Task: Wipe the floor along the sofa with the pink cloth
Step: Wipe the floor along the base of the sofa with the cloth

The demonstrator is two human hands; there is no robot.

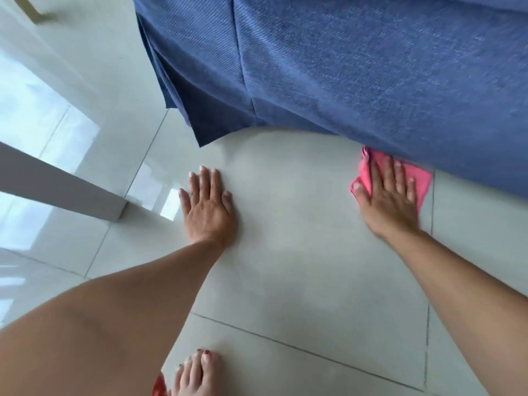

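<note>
The blue fabric sofa (357,67) fills the top right, its lower edge meeting the pale tiled floor (300,267). My right hand (391,198) lies flat on the pink cloth (420,181), pressing it to the floor right at the sofa's base. The cloth shows around my fingers, partly hidden under the palm. My left hand (208,207) rests flat on the bare tile to the left, fingers spread, holding nothing.
A grey table leg (63,187) slants in from the left and stands on the tile near my left hand. A wooden furniture leg (31,10) shows at the top left. My bare foot (194,372) is at the bottom edge. Glossy tiles reflect window light at left.
</note>
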